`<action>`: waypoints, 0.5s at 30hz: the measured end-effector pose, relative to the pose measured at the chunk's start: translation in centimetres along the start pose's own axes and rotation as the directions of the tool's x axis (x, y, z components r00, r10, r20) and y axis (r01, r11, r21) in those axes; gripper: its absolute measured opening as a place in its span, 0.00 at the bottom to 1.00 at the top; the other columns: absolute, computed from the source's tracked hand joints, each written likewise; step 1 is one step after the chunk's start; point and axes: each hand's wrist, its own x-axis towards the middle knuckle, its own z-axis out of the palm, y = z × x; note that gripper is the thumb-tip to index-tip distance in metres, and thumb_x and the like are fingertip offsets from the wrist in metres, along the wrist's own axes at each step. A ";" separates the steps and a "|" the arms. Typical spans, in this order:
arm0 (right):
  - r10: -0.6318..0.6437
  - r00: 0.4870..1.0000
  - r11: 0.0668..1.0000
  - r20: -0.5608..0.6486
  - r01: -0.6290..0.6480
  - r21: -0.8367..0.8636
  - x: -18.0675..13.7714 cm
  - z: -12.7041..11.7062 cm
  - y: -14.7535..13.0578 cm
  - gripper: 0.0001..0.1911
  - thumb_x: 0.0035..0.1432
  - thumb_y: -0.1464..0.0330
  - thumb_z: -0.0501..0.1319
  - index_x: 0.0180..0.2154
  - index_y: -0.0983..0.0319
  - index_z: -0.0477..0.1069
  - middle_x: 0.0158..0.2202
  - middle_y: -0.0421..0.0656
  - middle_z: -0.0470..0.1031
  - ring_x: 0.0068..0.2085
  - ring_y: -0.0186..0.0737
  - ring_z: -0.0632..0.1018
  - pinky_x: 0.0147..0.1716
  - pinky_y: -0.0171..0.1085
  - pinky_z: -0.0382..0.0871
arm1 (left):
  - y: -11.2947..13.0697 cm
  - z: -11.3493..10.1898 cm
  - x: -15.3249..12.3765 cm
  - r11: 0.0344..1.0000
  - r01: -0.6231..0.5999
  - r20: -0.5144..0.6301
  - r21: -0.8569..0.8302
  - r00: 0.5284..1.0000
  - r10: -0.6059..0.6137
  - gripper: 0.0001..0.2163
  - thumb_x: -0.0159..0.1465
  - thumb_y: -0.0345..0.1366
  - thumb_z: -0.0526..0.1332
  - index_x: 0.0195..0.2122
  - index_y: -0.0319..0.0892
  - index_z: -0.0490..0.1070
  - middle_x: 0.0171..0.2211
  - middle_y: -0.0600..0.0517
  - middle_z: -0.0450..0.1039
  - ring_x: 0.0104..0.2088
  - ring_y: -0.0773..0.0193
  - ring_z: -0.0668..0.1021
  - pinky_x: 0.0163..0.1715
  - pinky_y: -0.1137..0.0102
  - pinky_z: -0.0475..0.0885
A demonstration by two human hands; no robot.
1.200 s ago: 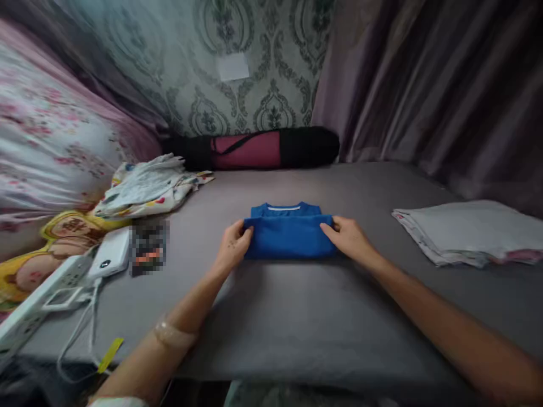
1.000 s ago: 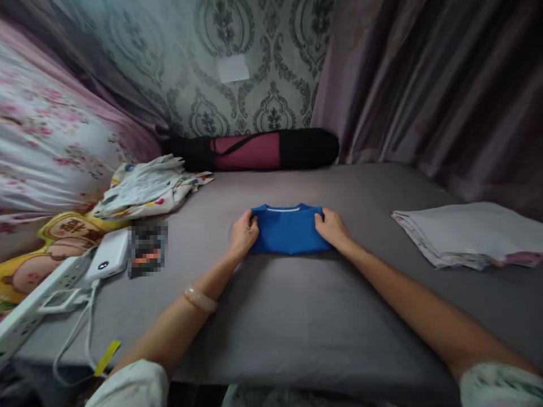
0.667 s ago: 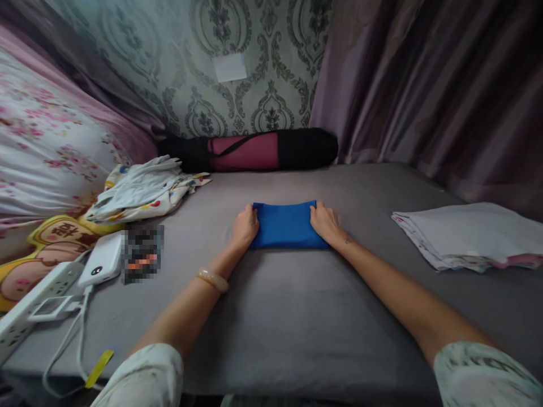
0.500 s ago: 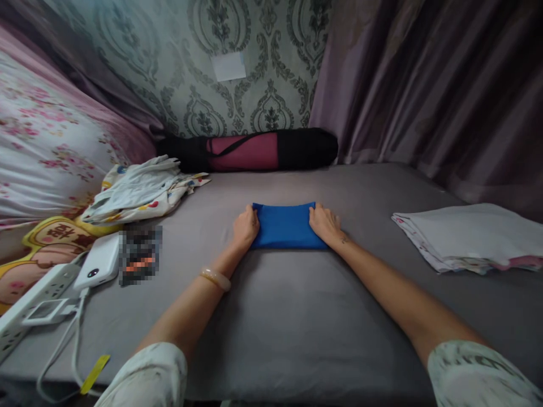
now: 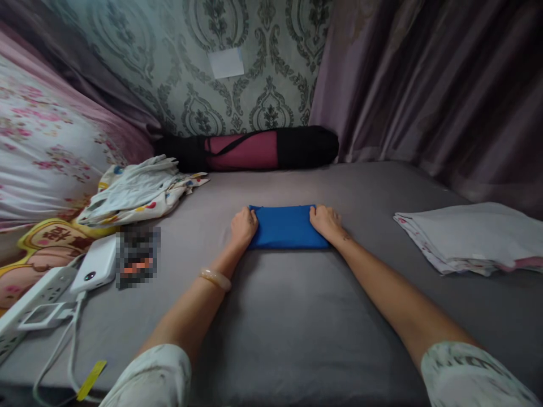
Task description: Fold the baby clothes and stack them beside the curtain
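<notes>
A flat blue rectangle of folded cloth (image 5: 282, 229) lies on the grey sheet in front of me. My left hand (image 5: 245, 225) is closed on its far left corner, thumb on top. At the far right corner, my right hand (image 5: 326, 221) pinches the cloth in the same way. The top edge is drawn fairly straight between the two hands, while the near edge rests on the sheet. A pale bangle (image 5: 215, 278) circles my left wrist.
Left: a crumpled pile of clothes (image 5: 131, 189), a white power bank (image 5: 95, 264), a power strip (image 5: 38, 302) with cables, a blurred-out item (image 5: 138, 257). Right: a folded white cloth stack (image 5: 470, 237). Against the wall: a long black and maroon bag (image 5: 250, 150).
Both hands keep their hold on the blue cloth's far corners. The far edge sits slightly lower, and my left hand has shifted a little to the left. The view has moved slightly.
</notes>
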 end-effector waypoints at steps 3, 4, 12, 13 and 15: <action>0.017 1.000 1.000 0.021 -0.017 0.000 0.2 0.0 0.0 0.25 0.69 0.61 0.45 0.48 0.68 0.74 0.45 0.60 0.77 0.47 0.54 0.78 0.45 0.46 0.68 | 0.2 0.0 -0.1 1.000 0.014 0.009 0.004 1.000 -0.014 0.18 0.70 0.42 0.44 0.48 0.40 0.69 0.43 0.39 0.77 0.44 0.50 0.79 0.41 0.62 0.71; 0.022 0.999 1.000 0.027 -0.022 0.000 0.2 0.1 -0.1 0.25 0.68 0.61 0.45 0.48 0.68 0.75 0.45 0.60 0.77 0.48 0.54 0.78 0.45 0.46 0.68 | 0.3 0.0 -0.2 1.000 0.024 0.012 0.007 1.000 -0.024 0.18 0.70 0.42 0.44 0.48 0.40 0.69 0.43 0.39 0.77 0.44 0.50 0.79 0.41 0.62 0.71; 0.042 0.997 0.999 0.067 -0.044 0.019 0.3 -0.5 -0.2 0.25 0.67 0.60 0.46 0.49 0.68 0.75 0.46 0.60 0.77 0.49 0.52 0.78 0.46 0.45 0.68 | 0.2 -0.8 0.0 0.996 0.087 0.071 -0.022 0.994 -0.085 0.17 0.69 0.43 0.46 0.47 0.39 0.69 0.44 0.38 0.76 0.46 0.50 0.78 0.42 0.63 0.71; 0.037 0.995 0.999 0.095 -0.041 0.036 0.3 -0.9 -0.1 0.27 0.67 0.59 0.45 0.48 0.69 0.75 0.46 0.60 0.77 0.49 0.53 0.77 0.46 0.45 0.69 | 0.1 -1.2 -0.1 0.996 0.086 0.070 -0.026 0.994 -0.084 0.17 0.69 0.43 0.47 0.47 0.38 0.68 0.44 0.38 0.76 0.46 0.50 0.78 0.42 0.63 0.71; 0.043 0.994 0.998 0.105 -0.048 0.044 0.0 -1.6 -0.1 0.29 0.68 0.58 0.44 0.48 0.71 0.74 0.46 0.61 0.76 0.49 0.55 0.77 0.46 0.47 0.68 | 0.2 -2.1 -0.5 0.999 0.047 0.021 -0.001 0.999 -0.047 0.17 0.68 0.43 0.49 0.48 0.36 0.67 0.46 0.36 0.74 0.47 0.49 0.77 0.44 0.62 0.70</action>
